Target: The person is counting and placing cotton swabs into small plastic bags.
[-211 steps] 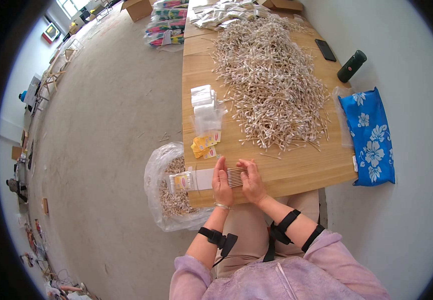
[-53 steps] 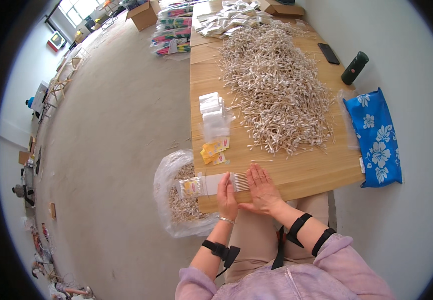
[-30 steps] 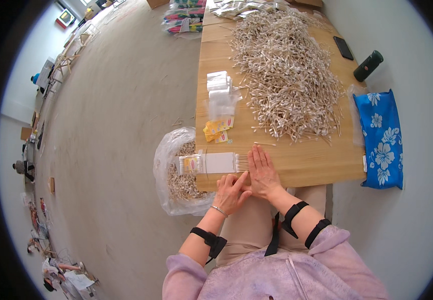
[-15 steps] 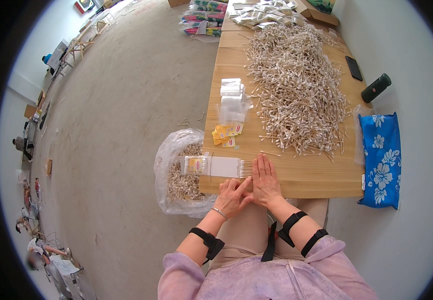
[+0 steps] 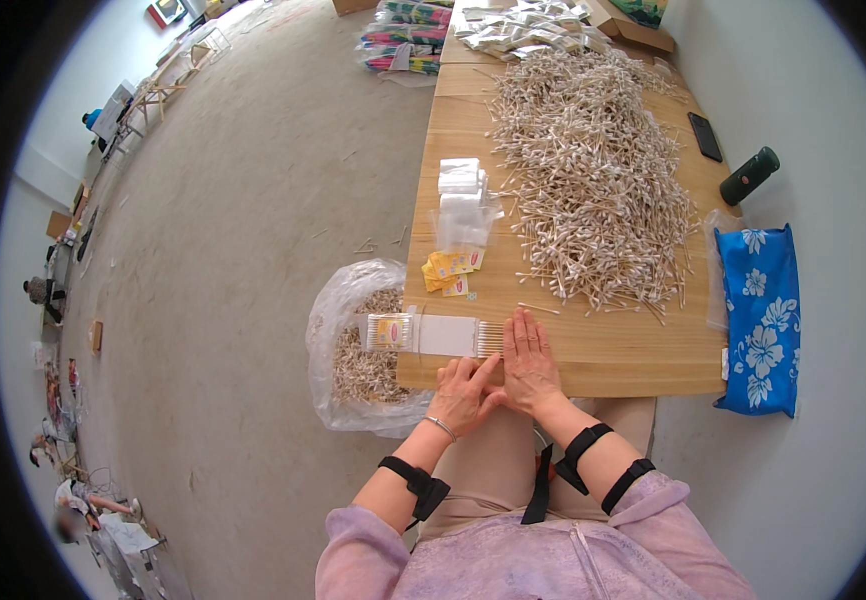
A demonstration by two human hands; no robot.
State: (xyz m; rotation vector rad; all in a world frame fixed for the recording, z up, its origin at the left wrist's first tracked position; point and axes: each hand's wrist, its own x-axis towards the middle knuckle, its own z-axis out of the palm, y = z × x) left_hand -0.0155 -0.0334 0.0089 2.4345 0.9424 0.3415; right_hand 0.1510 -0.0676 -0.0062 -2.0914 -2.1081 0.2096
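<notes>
A row of cotton swabs lies side by side at the right end of a flat white holder near the table's front left corner. My right hand rests flat, fingers straight and together, along the right side of that row. From below, my left hand reaches in at the table's front edge. Its index finger stretches toward the lower swab ends, beside my right hand. Neither hand grips anything that I can see. At the holder's left end sits a clear pack of swabs with a yellow label.
A large heap of loose swabs covers the table's middle. Clear plastic bags and yellow cards lie left. A bag of swabs stands beside the table. Rightward are a phone, a dark green bottle and a blue flowered pouch.
The whole view has shifted very slightly. My hands keep nearly the same place and pose against the swab row.
</notes>
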